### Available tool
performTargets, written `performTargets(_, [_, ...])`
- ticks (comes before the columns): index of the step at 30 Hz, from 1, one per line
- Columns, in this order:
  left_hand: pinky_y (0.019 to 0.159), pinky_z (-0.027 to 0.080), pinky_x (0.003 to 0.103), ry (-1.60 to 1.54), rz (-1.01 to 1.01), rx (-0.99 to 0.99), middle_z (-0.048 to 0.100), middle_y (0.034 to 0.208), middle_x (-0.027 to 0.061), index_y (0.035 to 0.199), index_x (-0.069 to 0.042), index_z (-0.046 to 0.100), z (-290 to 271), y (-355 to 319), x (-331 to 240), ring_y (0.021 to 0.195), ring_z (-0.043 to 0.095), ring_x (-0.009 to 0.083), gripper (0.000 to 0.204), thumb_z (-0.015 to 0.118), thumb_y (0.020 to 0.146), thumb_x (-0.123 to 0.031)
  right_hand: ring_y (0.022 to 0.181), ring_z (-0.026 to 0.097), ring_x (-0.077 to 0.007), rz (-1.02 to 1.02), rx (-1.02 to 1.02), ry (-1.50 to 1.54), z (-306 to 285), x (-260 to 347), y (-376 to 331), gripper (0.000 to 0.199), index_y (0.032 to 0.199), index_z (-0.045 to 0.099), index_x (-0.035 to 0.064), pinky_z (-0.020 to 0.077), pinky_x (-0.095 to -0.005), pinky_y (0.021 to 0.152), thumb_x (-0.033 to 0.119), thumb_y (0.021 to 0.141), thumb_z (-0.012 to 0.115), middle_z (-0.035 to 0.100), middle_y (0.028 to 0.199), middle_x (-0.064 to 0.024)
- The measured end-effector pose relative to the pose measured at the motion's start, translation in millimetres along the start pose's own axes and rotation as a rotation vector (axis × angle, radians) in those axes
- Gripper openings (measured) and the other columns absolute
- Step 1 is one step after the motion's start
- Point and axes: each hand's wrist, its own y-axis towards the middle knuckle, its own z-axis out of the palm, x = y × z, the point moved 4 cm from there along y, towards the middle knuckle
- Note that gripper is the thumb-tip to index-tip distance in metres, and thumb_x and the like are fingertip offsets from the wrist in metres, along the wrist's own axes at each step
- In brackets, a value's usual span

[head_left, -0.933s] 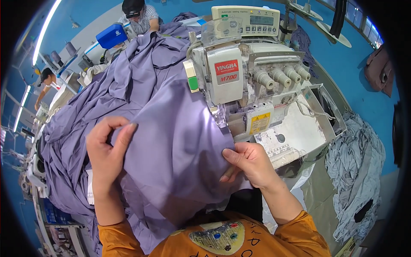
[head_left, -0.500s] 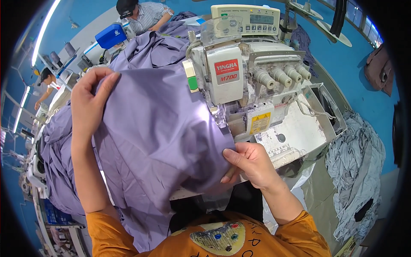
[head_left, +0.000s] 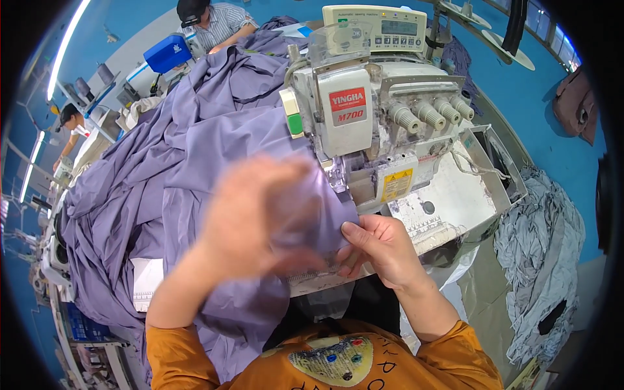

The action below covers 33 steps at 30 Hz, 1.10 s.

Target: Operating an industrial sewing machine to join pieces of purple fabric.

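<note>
Lavender fabric [head_left: 224, 140] spreads over the work table and reaches under the presser area of a white overlock sewing machine [head_left: 344, 117]. At the fabric's right edge, just in front of the machine, my right hand [head_left: 383, 250] pinches the cloth between thumb and fingers. Over the middle of the cloth is my left hand [head_left: 244, 214], smeared by motion. Its thumb and fingers look apart, with nothing visibly held in them. A bright lamp spot lights the cloth beside the needle area, and the needle itself is too small to make out.
A control panel [head_left: 375, 32] tops the machine, beside thread tension knobs [head_left: 429, 117]. Grey crumpled cloth [head_left: 543, 266] hangs at the right. Far left, another person [head_left: 218, 26] works near a blue machine head [head_left: 168, 54]; a second person [head_left: 75, 120] sits farther off.
My left hand has let go of the fabric's raised left part and swept right and down toward the machine. The cloth there has dropped flatter. My right hand stays at the edge.
</note>
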Motion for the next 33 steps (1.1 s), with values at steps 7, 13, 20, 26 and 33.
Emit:
performTargets(7, [0.082, 0.051, 0.033, 0.480, 0.475, 0.104, 0.061, 0.110, 0.0075, 0.104, -0.005, 0.065, 43, -25, -25, 0.098, 0.062, 0.0213, 0.029, 0.063, 0.078, -0.018, 0.065, 0.068, -0.0181, -0.036, 0.058, 0.001, 2, 0, -1, 0.029, 0.103, 0.062, -0.0027, 0.0541, -0.0253, 0.056, 0.025, 0.098, 0.055, 0.069, 0.082, -0.0116])
performTargets(13, [0.078, 0.053, 0.032, 0.500, 0.519, 0.112, 0.064, 0.103, 0.0089, 0.096, -0.002, 0.067, 40, -25, -28, 0.095, 0.063, 0.0224, 0.026, 0.061, 0.074, -0.014, 0.068, 0.067, -0.0183, -0.719, -0.424, -0.800, 8, 5, -21, 0.022, 0.110, 0.063, 0.0028, 0.0528, -0.0272, 0.055, 0.009, 0.088, 0.064, 0.067, 0.088, -0.0102])
performTargets(20, [0.079, 0.052, 0.032, 0.476, 0.469, 0.112, 0.065, 0.104, 0.0086, 0.100, -0.001, 0.067, 37, -22, -28, 0.096, 0.064, 0.0216, 0.031, 0.061, 0.073, -0.014, 0.057, 0.055, -0.0188, -1.141, -0.437, -1.403, 20, 12, -23, 0.048, 0.119, 0.065, 0.0062, 0.0465, -0.0296, 0.051, 0.005, 0.072, 0.070, 0.053, 0.073, -0.0033])
performTargets(26, [0.074, 0.049, 0.030, 0.412, 0.383, 0.129, 0.067, 0.101, 0.0036, 0.099, -0.004, 0.066, 30, -6, -17, 0.093, 0.065, 0.0176, 0.028, 0.062, 0.072, -0.013, 0.054, 0.054, -0.0178, -1.173, -0.493, -1.415, 22, 24, -19, 0.030, 0.109, 0.067, 0.0056, 0.0433, -0.0306, 0.048, 0.010, 0.079, 0.070, 0.052, 0.069, -0.0016])
performTargets(33, [0.066, 0.046, 0.033, 0.274, 0.265, 0.109, 0.066, 0.090, 0.0033, 0.087, -0.005, 0.066, 24, 26, 25, 0.077, 0.062, 0.0229, 0.017, 0.061, 0.072, -0.012, 0.055, 0.059, -0.0203, -1.114, -0.471, -1.442, 27, 34, -12, 0.028, 0.104, 0.069, 0.0082, 0.0460, -0.0300, 0.048, 0.007, 0.077, 0.073, 0.060, 0.078, -0.0044])
